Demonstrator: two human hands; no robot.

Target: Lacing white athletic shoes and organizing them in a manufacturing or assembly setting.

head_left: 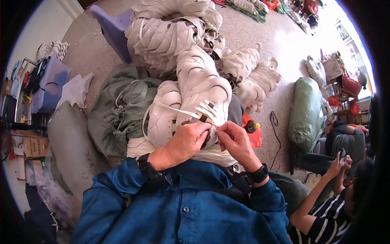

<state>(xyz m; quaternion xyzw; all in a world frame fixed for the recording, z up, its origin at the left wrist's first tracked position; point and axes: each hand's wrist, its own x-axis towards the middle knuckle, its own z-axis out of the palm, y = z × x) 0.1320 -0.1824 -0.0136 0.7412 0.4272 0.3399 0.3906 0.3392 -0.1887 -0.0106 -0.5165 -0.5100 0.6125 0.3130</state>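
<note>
A white shoe upper (208, 91) lies on my lap with its toe pointing away from me, at the front of a nested row of uppers. A white shoelace (174, 109) is threaded across its eyelets, and one length loops off to the left. My left hand (183, 140) is closed on the upper's opening beside the top eyelets. Close to it on the right, my right hand (235, 140) pinches the shoelace at the upper's edge; the fingertips hide most of that piece. Just left is a second white upper (163, 110). Beneath my hands lies a bundle of white laces (140, 148).
Long stacks of white uppers (162, 38) lie ahead, by a purple plastic chair (113, 30). Green sacks (122, 105) stand at left, and a green roll-shaped bundle (305, 114) at right. An orange bag (256, 140) is near my right hand. A person in stripes (325, 211) sits at right.
</note>
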